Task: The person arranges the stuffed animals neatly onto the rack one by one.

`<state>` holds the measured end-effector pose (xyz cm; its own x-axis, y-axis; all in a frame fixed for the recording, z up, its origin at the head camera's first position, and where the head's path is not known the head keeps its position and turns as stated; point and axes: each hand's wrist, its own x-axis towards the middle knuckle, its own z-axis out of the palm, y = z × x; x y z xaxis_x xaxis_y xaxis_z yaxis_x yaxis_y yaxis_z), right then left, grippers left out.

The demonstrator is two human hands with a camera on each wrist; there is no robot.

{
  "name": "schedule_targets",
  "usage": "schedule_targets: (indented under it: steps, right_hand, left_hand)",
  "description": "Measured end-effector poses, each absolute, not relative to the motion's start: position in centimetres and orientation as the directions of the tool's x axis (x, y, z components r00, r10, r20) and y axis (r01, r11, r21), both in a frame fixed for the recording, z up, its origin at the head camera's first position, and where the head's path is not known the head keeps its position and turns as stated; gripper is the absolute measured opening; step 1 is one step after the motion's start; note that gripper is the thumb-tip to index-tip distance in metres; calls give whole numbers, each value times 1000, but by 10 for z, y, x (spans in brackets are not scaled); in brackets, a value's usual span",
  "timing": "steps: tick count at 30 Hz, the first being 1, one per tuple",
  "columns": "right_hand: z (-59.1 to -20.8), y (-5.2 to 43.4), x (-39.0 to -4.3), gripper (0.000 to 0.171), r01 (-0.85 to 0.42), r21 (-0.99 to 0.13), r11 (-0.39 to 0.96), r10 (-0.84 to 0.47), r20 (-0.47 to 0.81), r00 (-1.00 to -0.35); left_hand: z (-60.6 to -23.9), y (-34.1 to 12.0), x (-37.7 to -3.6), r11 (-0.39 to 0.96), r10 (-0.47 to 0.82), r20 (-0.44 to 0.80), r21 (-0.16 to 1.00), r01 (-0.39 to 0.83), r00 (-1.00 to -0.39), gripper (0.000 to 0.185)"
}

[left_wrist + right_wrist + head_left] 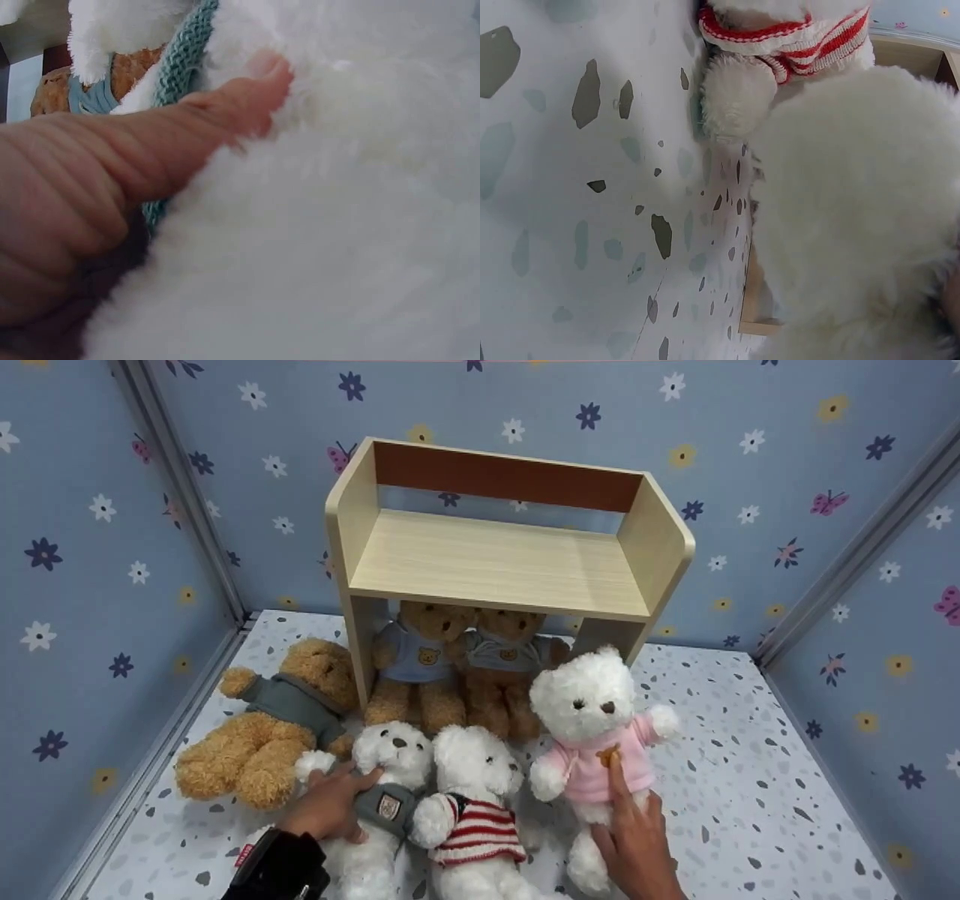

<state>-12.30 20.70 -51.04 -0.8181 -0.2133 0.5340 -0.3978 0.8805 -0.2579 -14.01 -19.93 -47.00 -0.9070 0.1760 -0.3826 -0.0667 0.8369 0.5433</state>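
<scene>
My left hand (326, 806) is at the side of a white teddy bear in a grey-green knitted top (388, 806), gripping it; in the left wrist view the thumb (225, 112) presses into its white fur (322, 247), the other fingers hidden. On the right, my right hand (637, 840) holds a white teddy bear in a pink sweater (611, 754) low on its body. The index finger lies straight up its front, thumb by one leg. Between both hands lies a white teddy bear in a red-striped sweater (480, 832).
A pale wooden shelf (495, 559) stands at the back, with two brown bears in blue (416, 656) and grey tops (502, 652) beneath it. A brown bear in dark green (289, 709) lies left. Flowered walls (847, 585) enclose the speckled table (757, 780).
</scene>
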Motion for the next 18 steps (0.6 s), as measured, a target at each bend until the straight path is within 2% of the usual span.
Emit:
schedule_targets:
  steps: [18]
  right_hand:
    - [-504,196,-126,97,-301,-331,894,-146,419,-896]
  left_hand:
    - [-469,-200,-141,824,164,-408,557,-103,-898,91]
